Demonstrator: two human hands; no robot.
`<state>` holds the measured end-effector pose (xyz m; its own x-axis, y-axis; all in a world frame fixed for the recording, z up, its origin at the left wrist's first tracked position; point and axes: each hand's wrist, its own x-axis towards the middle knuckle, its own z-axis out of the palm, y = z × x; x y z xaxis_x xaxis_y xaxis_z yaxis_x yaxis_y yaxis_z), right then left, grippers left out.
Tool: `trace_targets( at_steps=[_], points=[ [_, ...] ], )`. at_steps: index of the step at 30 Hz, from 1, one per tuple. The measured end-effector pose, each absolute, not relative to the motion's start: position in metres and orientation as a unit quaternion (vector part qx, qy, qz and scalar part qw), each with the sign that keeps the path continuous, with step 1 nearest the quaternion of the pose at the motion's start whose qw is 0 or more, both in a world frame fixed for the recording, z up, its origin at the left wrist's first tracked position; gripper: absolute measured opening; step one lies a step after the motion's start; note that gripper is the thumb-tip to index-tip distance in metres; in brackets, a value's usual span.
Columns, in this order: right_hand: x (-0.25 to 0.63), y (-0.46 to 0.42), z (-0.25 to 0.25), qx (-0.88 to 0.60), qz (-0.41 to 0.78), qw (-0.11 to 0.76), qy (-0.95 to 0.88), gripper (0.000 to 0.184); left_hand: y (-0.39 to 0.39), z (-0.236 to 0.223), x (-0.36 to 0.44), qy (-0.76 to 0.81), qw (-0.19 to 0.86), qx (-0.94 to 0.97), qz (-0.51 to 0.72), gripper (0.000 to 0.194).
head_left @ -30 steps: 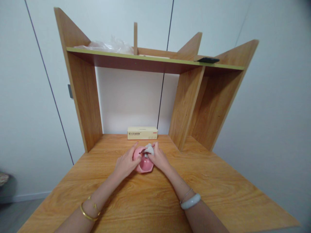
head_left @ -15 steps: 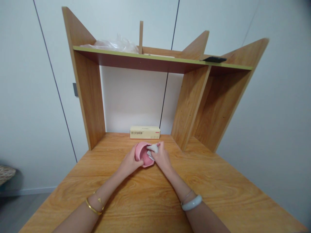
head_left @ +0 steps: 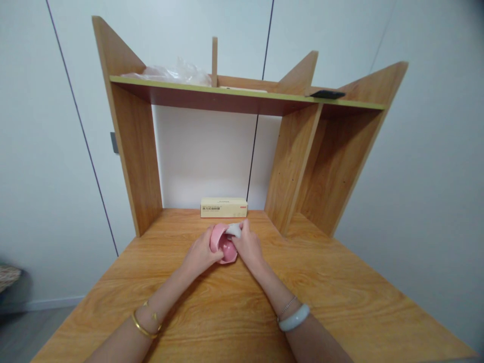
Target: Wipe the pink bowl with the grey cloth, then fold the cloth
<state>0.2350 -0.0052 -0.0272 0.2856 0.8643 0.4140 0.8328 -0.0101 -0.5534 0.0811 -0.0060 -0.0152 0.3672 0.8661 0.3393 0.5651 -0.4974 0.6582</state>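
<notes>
A pink bowl (head_left: 218,237) is tilted on its side above the wooden desk, its hollow turned toward me and to the right. My left hand (head_left: 201,251) grips it by the left side, thumb over the lower rim. In my right hand (head_left: 246,243) is a bunched whitish cloth (head_left: 234,230), pressed at the bowl's upper right inner edge. The fingers of that hand close around the cloth and partly hide it and the bowl's right rim.
Behind the bowl stands a long cream box (head_left: 224,207) with printed lettering. A wooden shelf unit (head_left: 145,166) rises at the desk's back. Clear plastic wrapping (head_left: 177,73) and a dark flat object (head_left: 327,94) lie on its upper shelf.
The cloth in my right hand has moved up and slightly left along the bowl's inside, showing more of the bowl's bottom. My left hand keeps its hold. The whole view has shifted slightly.
</notes>
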Motion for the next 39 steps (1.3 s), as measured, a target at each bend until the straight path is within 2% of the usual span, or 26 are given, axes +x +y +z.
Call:
trace_targets(
  at_steps=[3,9,15,21,28,36,39],
  points=[
    [0.234,-0.009,-0.023,-0.695,-0.025,0.349,-0.628,0.02,-0.006,-0.017,0.082,0.442,0.207,0.806,0.334,0.064],
    [0.242,-0.009,-0.025,-0.749,0.029,0.298,-0.592,0.029,-0.009,-0.014,0.084,0.441,0.185,0.818,0.318,0.065],
    [0.233,-0.015,-0.016,-0.705,-0.067,0.284,-0.646,0.019,-0.009,-0.014,0.083,0.458,0.177,0.821,0.291,0.068],
    [0.241,-0.009,-0.023,-0.757,0.024,0.297,-0.582,0.031,-0.007,-0.012,0.084,0.445,0.187,0.826,0.29,0.062],
    [0.236,-0.015,-0.02,-0.682,-0.089,0.295,-0.663,0.014,-0.01,-0.01,0.082,0.481,0.159,0.825,0.252,0.075],
    [0.239,-0.009,-0.03,-0.756,0.033,0.304,-0.578,0.033,-0.009,-0.006,0.079,0.458,0.179,0.829,0.265,0.069],
    [0.24,-0.008,-0.034,-0.748,0.048,0.312,-0.584,0.032,-0.01,-0.005,0.074,0.446,0.193,0.832,0.268,0.07]
  ],
)
